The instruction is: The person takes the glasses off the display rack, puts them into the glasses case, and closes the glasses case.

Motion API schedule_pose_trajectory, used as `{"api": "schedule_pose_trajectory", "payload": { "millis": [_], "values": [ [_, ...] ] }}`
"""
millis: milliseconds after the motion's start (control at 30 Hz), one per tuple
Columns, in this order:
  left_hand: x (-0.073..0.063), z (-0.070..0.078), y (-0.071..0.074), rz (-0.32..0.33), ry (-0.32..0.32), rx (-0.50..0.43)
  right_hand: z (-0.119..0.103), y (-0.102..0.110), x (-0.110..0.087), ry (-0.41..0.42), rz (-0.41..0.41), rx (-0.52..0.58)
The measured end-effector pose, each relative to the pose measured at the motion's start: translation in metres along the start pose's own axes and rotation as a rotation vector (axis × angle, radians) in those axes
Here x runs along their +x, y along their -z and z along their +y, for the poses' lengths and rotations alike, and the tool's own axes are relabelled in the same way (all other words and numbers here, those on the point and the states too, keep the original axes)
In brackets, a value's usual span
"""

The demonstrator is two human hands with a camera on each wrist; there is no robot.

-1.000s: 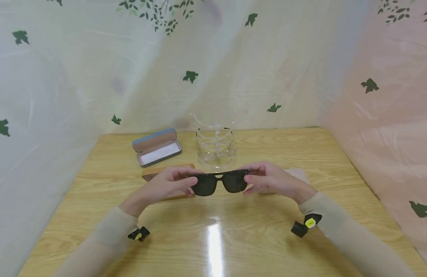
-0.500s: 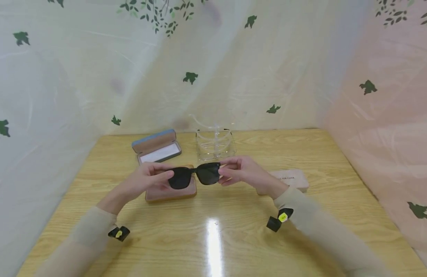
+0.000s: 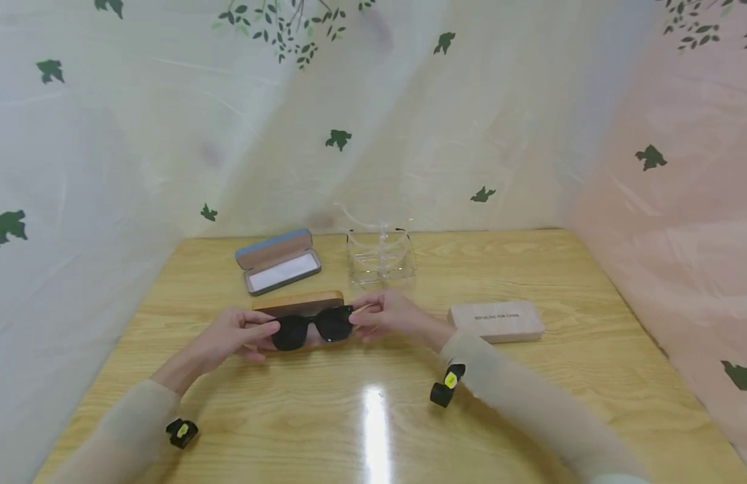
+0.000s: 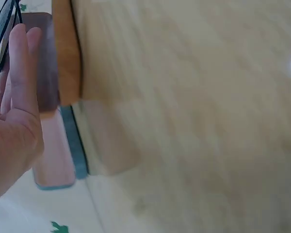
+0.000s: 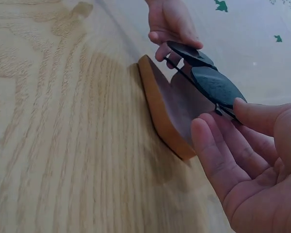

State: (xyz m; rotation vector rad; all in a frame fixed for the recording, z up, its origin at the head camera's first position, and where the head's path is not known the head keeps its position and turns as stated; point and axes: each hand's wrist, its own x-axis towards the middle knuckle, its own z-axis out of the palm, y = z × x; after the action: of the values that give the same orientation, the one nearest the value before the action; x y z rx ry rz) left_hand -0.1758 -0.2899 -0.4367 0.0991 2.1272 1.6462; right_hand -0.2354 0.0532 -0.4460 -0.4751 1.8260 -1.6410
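Observation:
Black sunglasses (image 3: 312, 328) with dark lenses are held level between both hands, lenses toward me. My left hand (image 3: 230, 339) pinches one end of the frame and my right hand (image 3: 388, 314) pinches the other. Directly beneath and behind them lies an open tan glasses case (image 3: 297, 302); the sunglasses overlap it in the head view. From the right wrist, the sunglasses (image 5: 216, 85) appear above the case's orange-brown wall (image 5: 165, 116), with the temples folded in underneath. In the left wrist view, only an edge of the sunglasses (image 4: 5, 31) shows beyond the left fingers (image 4: 24, 73).
Behind the tan case stands an open blue-grey glasses case (image 3: 282, 269) with a white lining. A clear display stand (image 3: 382, 259) holding thin-rimmed glasses is at the back centre. A closed pale case (image 3: 497, 320) with printed lettering lies to the right on the wooden table (image 3: 470, 417).
Both hands have carried the sunglasses leftward, from in front of the display stand to over the open tan case, now lower. The pale case on the right has come fully into view.

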Motion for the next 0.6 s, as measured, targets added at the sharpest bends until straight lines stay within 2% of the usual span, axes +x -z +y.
{"api": "schedule_pose_trajectory", "payload": {
  "millis": [133, 300, 600],
  "values": [
    [0.0, -0.01, 0.006, 0.023, 0.034, -0.017, 0.006, -0.007, 0.009, -0.036, 0.023, 0.024],
    [0.001, -0.014, 0.004, 0.066, 0.068, -0.049, 0.012, -0.012, 0.018, -0.054, 0.038, 0.029],
    [0.002, -0.011, 0.009, 0.048, 0.131, -0.056, 0.015, -0.016, 0.024, -0.081, 0.06, 0.011]
  ]
}}
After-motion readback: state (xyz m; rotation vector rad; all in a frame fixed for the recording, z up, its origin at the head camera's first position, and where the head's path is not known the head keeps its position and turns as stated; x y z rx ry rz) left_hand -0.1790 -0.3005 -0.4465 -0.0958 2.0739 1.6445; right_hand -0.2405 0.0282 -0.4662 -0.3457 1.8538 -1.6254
